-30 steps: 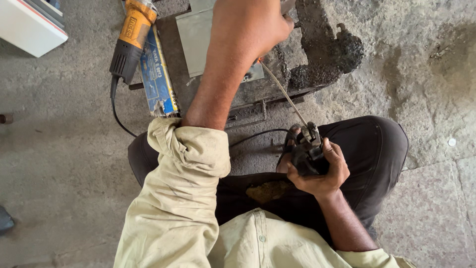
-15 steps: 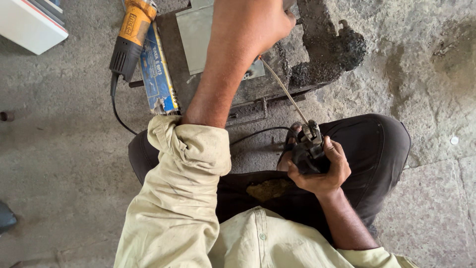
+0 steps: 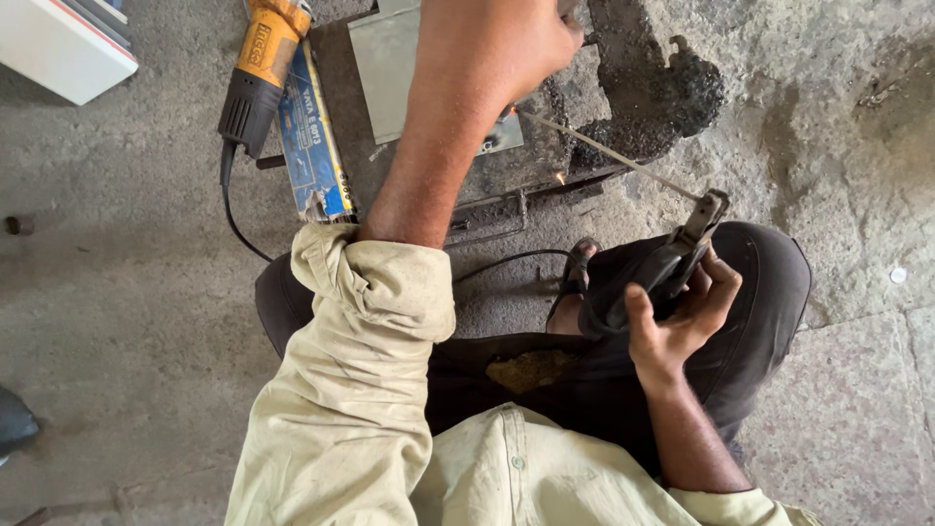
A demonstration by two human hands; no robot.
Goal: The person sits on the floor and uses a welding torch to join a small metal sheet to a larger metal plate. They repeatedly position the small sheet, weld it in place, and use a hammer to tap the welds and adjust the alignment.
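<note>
Right hand (image 3: 682,312) clamped on holder (image 3: 662,268), rod (image 3: 614,156) running long toward 10 o'clock, tip near plate (image 3: 390,68); left hand (image 3: 516,39) closer, over plate at 12 o'clock, grip hidden, cannot tell

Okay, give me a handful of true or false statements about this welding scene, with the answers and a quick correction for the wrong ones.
1. The right hand grips a black electrode holder with a thin rod clamped in it. True.
2. The rod's tip meets the metal work with small sparks. True.
3. The orange and black angle grinder is in the left hand. False: it lies on the ground, apart from both hands.
4. The left hand rests on the person's knee. False: it reaches forward over the metal plate.
5. A blue packet lies beside the grinder. True.
</note>
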